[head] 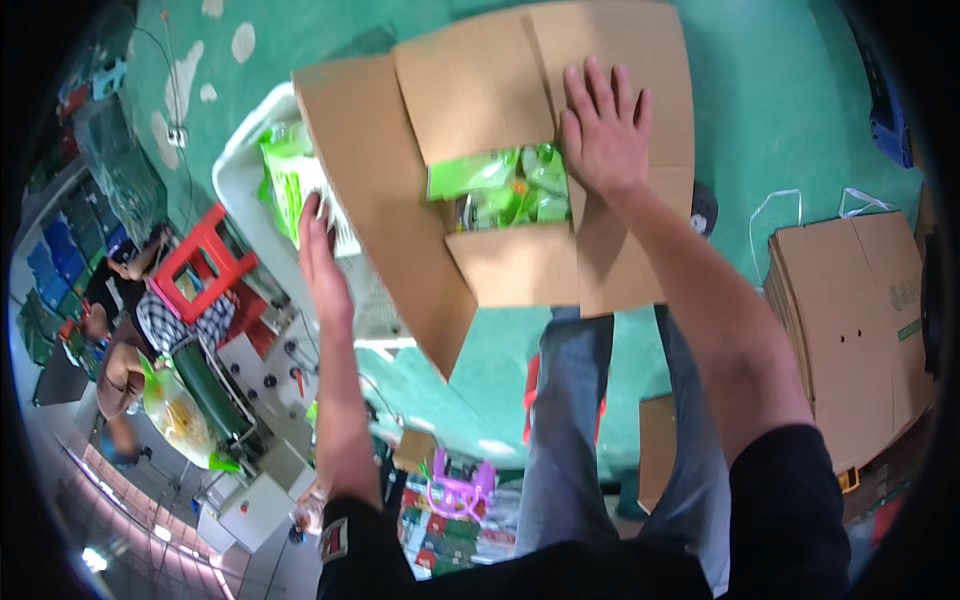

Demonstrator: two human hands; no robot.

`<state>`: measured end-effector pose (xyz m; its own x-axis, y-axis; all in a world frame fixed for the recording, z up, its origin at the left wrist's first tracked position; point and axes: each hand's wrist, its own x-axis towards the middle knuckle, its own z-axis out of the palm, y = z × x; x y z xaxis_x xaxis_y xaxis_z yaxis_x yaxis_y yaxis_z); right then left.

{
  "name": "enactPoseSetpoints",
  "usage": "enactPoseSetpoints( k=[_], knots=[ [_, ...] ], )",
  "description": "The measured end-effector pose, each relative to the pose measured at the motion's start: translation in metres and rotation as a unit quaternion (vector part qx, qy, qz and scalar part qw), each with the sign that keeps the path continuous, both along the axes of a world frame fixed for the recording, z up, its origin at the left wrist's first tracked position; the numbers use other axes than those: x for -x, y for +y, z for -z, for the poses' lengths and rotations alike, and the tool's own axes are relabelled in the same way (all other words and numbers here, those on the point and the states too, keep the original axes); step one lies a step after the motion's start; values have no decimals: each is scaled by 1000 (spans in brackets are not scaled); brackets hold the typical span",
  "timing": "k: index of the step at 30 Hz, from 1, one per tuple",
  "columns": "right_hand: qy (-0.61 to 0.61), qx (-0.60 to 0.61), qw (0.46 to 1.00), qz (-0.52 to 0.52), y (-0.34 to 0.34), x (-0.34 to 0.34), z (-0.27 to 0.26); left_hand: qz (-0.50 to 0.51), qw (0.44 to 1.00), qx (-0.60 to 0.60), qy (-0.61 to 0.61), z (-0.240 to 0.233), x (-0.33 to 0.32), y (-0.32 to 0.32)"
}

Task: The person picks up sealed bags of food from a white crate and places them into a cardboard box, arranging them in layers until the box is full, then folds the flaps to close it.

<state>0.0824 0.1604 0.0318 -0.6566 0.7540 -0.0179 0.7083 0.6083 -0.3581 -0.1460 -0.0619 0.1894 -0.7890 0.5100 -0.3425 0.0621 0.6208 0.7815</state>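
Observation:
Before me is a cardboard box (480, 105) with its flaps spread at different angles around the opening. Green-and-clear plastic packages (502, 187) show inside it. My right hand (607, 135) lies palm down on the right flap, fingers spread, holding nothing. My left hand (322, 262) is just outside the wide left flap (375, 195), fingers extended and nothing visible in its grasp; whether it touches the flap I cannot tell. Beneath that hand, a white plastic bin (240, 180) beside the box contains green-and-white packages (289, 180).
Flattened cardboard boxes (847, 315) are stacked at the right, with white strapping (776, 199) near them. A red plastic stool (202, 262) stands at the left, near other people and a machine with a green roller (206, 386). A purple plastic item (461, 487) lies behind me.

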Motion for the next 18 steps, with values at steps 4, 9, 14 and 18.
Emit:
enactPoseSetpoints(
  k=[4,9,14,18],
  knots=[
    [80,22,997,6,8,-2,-10,-143,951,-147,-232,58,-64,28],
    [166,76,982,-55,27,-30,-37,31,975,153,157,111,-153,131],
    [221,195,955,-23,11,-53,-56,66,949,206,231,141,-155,120],
    [112,106,988,-29,-4,-75,-34,227,958,69,161,136,-148,83]
  ],
)
